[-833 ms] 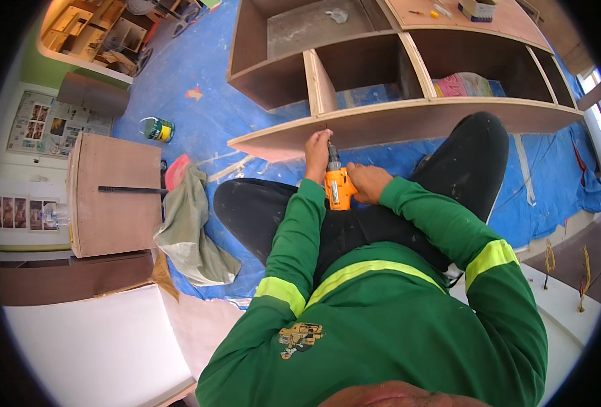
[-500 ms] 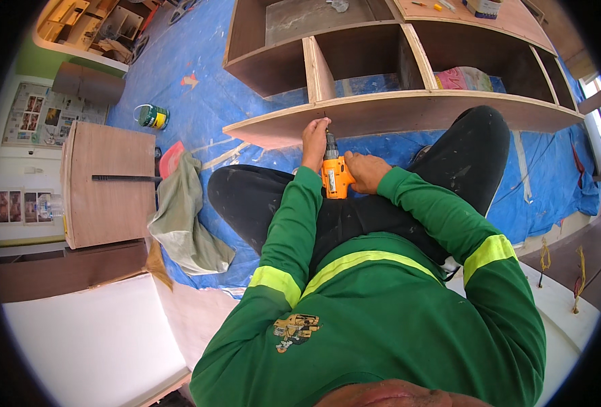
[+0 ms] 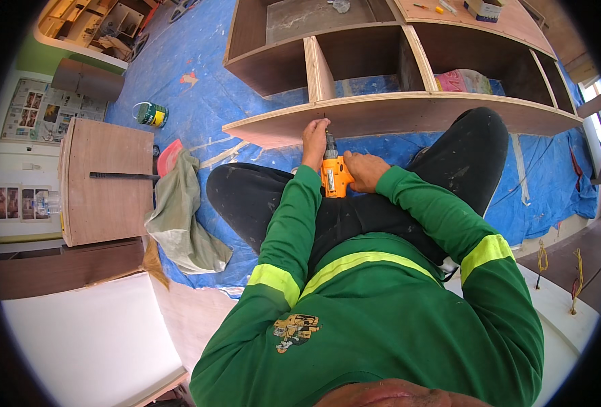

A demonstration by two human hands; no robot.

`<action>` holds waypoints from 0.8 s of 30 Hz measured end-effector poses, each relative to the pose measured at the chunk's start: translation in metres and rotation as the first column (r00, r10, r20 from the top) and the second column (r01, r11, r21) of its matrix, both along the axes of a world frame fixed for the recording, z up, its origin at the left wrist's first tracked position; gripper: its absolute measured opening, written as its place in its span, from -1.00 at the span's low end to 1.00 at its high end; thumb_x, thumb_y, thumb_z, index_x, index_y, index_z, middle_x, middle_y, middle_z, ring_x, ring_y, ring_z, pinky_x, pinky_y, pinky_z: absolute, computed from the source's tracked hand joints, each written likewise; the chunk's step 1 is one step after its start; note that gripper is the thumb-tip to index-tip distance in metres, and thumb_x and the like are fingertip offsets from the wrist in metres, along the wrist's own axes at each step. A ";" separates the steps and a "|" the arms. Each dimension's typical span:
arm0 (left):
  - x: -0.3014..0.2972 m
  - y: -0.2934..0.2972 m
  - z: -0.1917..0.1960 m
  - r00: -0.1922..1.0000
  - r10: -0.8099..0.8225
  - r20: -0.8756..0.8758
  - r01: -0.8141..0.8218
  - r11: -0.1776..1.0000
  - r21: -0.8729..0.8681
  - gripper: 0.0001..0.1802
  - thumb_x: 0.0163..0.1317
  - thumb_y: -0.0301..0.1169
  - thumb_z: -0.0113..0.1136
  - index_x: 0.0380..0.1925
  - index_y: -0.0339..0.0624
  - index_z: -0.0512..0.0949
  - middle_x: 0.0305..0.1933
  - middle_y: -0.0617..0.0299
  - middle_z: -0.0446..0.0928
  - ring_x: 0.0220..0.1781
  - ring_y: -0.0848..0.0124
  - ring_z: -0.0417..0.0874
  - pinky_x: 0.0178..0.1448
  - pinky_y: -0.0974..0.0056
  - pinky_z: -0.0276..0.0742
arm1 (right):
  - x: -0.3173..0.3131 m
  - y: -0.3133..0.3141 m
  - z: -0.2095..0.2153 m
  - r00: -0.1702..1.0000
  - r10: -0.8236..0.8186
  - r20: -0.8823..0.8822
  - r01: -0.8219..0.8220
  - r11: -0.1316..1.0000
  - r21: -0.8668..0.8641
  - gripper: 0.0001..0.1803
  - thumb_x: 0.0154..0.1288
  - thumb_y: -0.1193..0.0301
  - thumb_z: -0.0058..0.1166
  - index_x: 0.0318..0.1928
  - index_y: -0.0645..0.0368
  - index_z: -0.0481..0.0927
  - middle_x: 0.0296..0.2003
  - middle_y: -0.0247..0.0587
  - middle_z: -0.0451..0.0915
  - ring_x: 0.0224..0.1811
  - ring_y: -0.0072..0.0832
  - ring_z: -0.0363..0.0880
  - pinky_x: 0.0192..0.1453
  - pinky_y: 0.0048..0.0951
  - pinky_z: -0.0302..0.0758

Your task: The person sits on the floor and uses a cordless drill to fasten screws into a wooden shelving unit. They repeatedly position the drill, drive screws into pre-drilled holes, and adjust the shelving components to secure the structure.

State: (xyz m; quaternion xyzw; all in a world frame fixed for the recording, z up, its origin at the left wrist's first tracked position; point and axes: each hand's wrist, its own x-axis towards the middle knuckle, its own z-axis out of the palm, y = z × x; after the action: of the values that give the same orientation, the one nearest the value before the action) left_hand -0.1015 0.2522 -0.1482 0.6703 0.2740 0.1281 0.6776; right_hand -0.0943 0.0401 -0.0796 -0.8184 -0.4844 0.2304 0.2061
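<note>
An orange cordless drill [image 3: 335, 178] with a dark chuck lies between my knees, its bit pointing at the long wooden panel [image 3: 382, 115] in front of me. My right hand [image 3: 367, 171] is wrapped round the drill's grip. Beside the bit, my left hand [image 3: 315, 139] is closed, thumb and fingers pinched together close to the panel's face. What that pinch holds is too small to tell; a thin dark tip shows just past it. The panel forms the near side of an open wooden cabinet frame [image 3: 321, 71] with several compartments.
Blue sheeting [image 3: 212, 88] covers the floor. At the left are a green paint can [image 3: 152, 115], a grey-green cloth [image 3: 178, 217] and a wooden box [image 3: 109, 183]. A pink bag [image 3: 459, 80] lies inside the frame. A small carton [image 3: 485, 9] stands on its top board. Wires [image 3: 577, 285] stick up at right.
Both hands and the drill keep nearly the same place against the panel. The view has shifted very slightly.
</note>
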 end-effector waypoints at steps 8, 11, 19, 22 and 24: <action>0.001 0.006 -0.007 1.000 0.017 -0.003 -0.017 1.000 -0.005 -0.69 0.45 -0.24 0.22 -0.05 -0.25 0.73 -0.09 0.28 0.70 -0.01 0.46 0.60 0.15 0.34 0.46 | 0.001 0.003 -0.003 1.000 0.008 -0.017 -0.008 1.000 -0.016 -0.35 0.08 0.37 0.46 0.08 0.37 0.40 -0.10 0.28 0.70 0.00 0.18 0.73 0.08 0.05 0.67; 0.003 0.003 -0.005 1.000 0.015 0.023 -0.015 1.000 0.018 -0.69 0.44 -0.24 0.22 -0.07 -0.25 0.74 -0.10 0.28 0.69 -0.05 0.49 0.58 0.11 0.34 0.46 | 0.003 0.003 -0.006 1.000 -0.006 -0.014 0.005 0.999 -0.031 -0.36 0.07 0.37 0.46 0.08 0.35 0.40 -0.10 0.27 0.70 -0.01 0.17 0.73 0.07 0.05 0.67; 0.003 0.005 -0.004 0.998 0.047 0.051 -0.047 0.999 -0.008 -0.67 0.42 -0.23 0.23 -0.10 -0.31 0.74 -0.15 0.22 0.71 -0.06 0.42 0.63 0.11 0.28 0.51 | 0.003 0.004 0.002 1.000 0.000 -0.011 -0.001 1.000 -0.020 -0.38 0.07 0.36 0.45 0.07 0.36 0.42 -0.11 0.26 0.71 -0.02 0.16 0.75 0.05 0.05 0.68; 0.007 -0.001 0.005 0.999 0.028 0.022 -0.028 1.000 -0.009 -0.68 0.42 -0.24 0.23 -0.11 -0.30 0.74 -0.16 0.23 0.71 -0.07 0.44 0.62 0.10 0.29 0.50 | 0.007 -0.001 -0.005 0.999 0.007 0.038 -0.009 0.999 0.040 -0.40 0.06 0.38 0.44 0.03 0.39 0.44 -0.14 0.28 0.73 -0.05 0.17 0.77 0.01 0.05 0.70; 0.005 -0.001 0.007 0.999 0.022 0.030 -0.022 1.000 0.003 -0.66 0.44 -0.22 0.23 -0.11 -0.31 0.73 -0.17 0.23 0.70 -0.07 0.45 0.61 0.10 0.29 0.50 | 0.005 0.002 -0.002 0.999 0.006 0.034 -0.006 1.000 0.013 -0.39 0.07 0.36 0.45 0.04 0.38 0.44 -0.13 0.28 0.73 -0.04 0.18 0.77 0.02 0.05 0.70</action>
State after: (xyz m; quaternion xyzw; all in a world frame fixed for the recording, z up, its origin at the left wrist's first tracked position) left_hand -0.0960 0.2508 -0.1412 0.6665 0.2710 0.1463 0.6789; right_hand -0.0889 0.0424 -0.0816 -0.8192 -0.4919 0.2140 0.2028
